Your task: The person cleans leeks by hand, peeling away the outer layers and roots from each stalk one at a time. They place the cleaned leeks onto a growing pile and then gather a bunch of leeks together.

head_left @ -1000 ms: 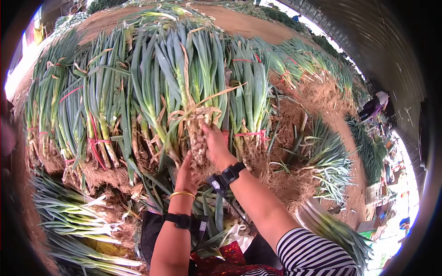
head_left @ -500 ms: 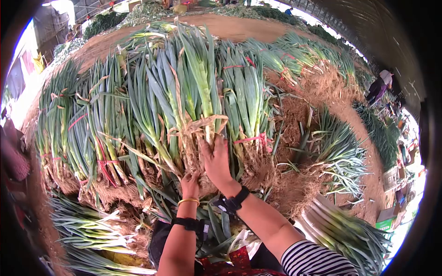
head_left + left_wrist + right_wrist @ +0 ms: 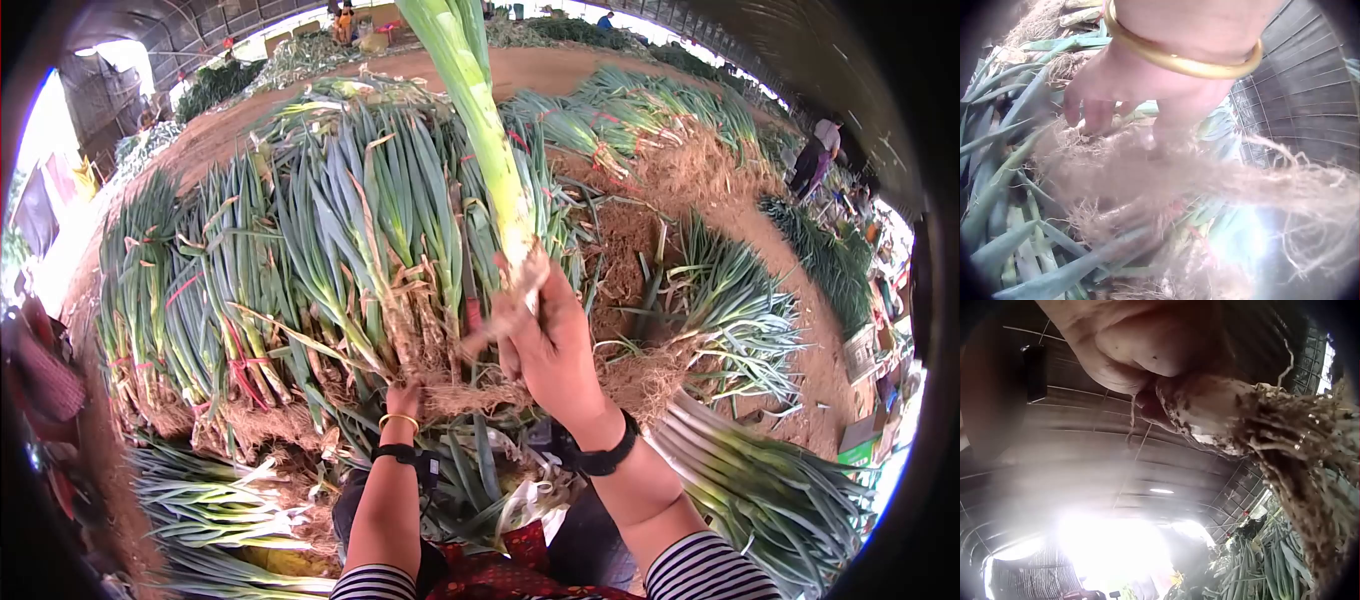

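My right hand (image 3: pixel 556 345) grips a large green onion (image 3: pixel 490 150) near its white base, raised in front of the standing bunches. Its leaves point up past the top of the head view. In the right wrist view, muddy roots (image 3: pixel 1297 434) hang from the base beside the palm. My left hand (image 3: pixel 404 400) is low at the foot of a loose bunch of green onions (image 3: pixel 400 240). In the left wrist view, its fingers (image 3: pixel 1094 115) and thumb bend down around the roots (image 3: pixel 1104 156). Blurred roots cross in front of that camera.
Tied bunches (image 3: pixel 240 270) with pink bands stand to the left. More green onions (image 3: pixel 230 500) lie at lower left, and a pile (image 3: pixel 770 480) lies at lower right. Loose soil and roots (image 3: pixel 625 245) are right of centre. A person (image 3: pixel 818 155) stands far right.
My right hand has drawn one green onion out of the bunch, up and to the right, closer to the head camera. The left hand has stayed at the bunch's foot.
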The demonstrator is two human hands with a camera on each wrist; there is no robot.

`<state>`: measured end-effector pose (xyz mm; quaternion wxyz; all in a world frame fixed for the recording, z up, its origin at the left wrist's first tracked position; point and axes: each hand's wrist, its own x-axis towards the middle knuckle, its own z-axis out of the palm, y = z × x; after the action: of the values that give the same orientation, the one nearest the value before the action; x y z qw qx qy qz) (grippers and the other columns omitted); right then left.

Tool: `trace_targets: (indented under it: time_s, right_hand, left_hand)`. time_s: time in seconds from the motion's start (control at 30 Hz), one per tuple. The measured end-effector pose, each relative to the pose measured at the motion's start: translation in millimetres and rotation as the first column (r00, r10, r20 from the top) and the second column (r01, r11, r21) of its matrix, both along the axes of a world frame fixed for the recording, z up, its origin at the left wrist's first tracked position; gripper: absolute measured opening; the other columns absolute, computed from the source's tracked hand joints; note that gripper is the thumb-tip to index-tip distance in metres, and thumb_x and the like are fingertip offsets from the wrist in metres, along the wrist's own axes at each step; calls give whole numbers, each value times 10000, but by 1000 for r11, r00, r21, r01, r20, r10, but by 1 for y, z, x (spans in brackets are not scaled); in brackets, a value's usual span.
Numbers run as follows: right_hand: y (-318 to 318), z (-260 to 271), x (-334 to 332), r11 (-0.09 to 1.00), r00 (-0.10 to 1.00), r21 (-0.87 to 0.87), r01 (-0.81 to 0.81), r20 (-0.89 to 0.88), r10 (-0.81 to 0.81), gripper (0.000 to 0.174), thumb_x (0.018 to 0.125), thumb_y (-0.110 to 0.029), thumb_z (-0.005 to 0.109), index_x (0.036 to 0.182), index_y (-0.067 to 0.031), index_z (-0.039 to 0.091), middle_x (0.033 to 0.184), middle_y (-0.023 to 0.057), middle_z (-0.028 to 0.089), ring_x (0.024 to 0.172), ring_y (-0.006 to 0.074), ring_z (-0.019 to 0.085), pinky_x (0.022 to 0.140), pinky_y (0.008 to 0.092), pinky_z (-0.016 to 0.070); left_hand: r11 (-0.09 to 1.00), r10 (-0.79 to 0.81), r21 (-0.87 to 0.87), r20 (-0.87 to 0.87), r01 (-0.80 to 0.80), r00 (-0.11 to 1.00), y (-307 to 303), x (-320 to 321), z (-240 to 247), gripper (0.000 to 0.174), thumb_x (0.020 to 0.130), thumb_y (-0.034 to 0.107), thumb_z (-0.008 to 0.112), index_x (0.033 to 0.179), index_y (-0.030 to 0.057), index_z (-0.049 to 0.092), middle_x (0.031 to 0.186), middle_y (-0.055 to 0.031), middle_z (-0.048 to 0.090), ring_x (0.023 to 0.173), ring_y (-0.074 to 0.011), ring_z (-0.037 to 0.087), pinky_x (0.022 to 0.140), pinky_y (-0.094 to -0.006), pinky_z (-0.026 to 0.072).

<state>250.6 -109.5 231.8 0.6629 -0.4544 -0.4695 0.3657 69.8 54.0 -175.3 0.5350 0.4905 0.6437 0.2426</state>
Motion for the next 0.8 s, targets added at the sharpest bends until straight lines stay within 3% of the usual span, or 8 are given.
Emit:
trace_targets:
  time_s: [0.1, 0.13, 0.17, 0.23, 0.37, 0.53, 0.77, 0.8]
  right_hand:
    - [-25, -2, -1, 997, 996, 67, 50, 68, -55, 237, 882, -16, 479, 1109, -24, 413, 799, 14, 517, 669, 54, 482, 573, 203, 428]
    - [-27, -11, -7, 992, 999, 125, 32, -14, -30, 356, 900, -6, 463, 1250, -43, 407, 748, -26, 477, 521, -2, 397, 437, 156, 329]
    - [-27, -21, -11, 986, 994, 156, 57, 82, -71, 357, 888, 15, 473, 1234, -45, 410, 813, -21, 493, 607, 11, 420, 485, 165, 357]
    - [-31, -25, -30, 980, 994, 196, 45, 85, -62, 319, 874, -10, 518, 1167, 6, 391, 825, 33, 528, 727, 92, 506, 638, 234, 449]
    - [-45, -54, -58, 961, 961, 272, 42, 253, -113, 409, 874, -62, 552, 1219, 25, 351, 865, 136, 605, 669, 210, 566, 610, 308, 468]
    - [-59, -52, -62, 992, 986, 110, -59, 163, 40, 330, 876, -107, 557, 1148, 40, 442, 867, 195, 613, 697, 342, 587, 634, 355, 480]
    - [-82, -40, -51, 992, 988, 88, -91, 136, 79, 285, 875, -130, 571, 1085, 47, 498, 928, 199, 600, 770, 317, 578, 694, 349, 469]
    - [-90, -30, -46, 981, 980, 1, -193, 45, 193, 301, 894, -85, 527, 1162, 28, 453, 931, 105, 565, 785, 193, 536, 703, 284, 454]
  left_hand:
    - [991, -66, 119, 84, 56, 994, 18, -12, -84, 813, 690, 436, 704, 1289, -21, 400, 1143, -247, 559, 1071, -358, 536, 909, -384, 418]
    - [985, -128, 80, -241, 151, 962, -25, 5, 20, 876, 669, 475, 710, 1335, 29, 354, 1168, -255, 535, 1099, -353, 515, 962, -394, 382]
    - [944, 44, 328, -13, -37, 999, -16, 11, -42, 819, 670, 482, 701, 1310, 63, 410, 1142, -238, 551, 1121, -331, 502, 978, -406, 357]
    - [938, 27, 345, -16, -19, 1000, -22, 21, -37, 815, 672, 483, 700, 1308, 63, 413, 1143, -236, 551, 1121, -331, 502, 977, -406, 358]
    - [929, 9, 371, 7, -11, 1000, -48, 50, -37, 799, 678, 488, 694, 1298, 63, 424, 1146, -230, 550, 1118, -330, 504, 971, -405, 363]
    - [932, -10, 363, 51, -9, 999, -69, -1, -55, 779, 685, 493, 687, 1286, 63, 439, 1149, -222, 549, 1114, -329, 505, 964, -405, 369]
    - [948, -66, 318, 141, 18, 988, -84, -17, -64, 754, 696, 500, 678, 1269, 64, 458, 1153, -210, 548, 1109, -327, 508, 954, -405, 377]
    - [950, -71, 311, 157, 19, 985, -69, -8, -60, 750, 697, 502, 676, 1267, 64, 461, 1154, -209, 548, 1109, -327, 508, 952, -405, 378]
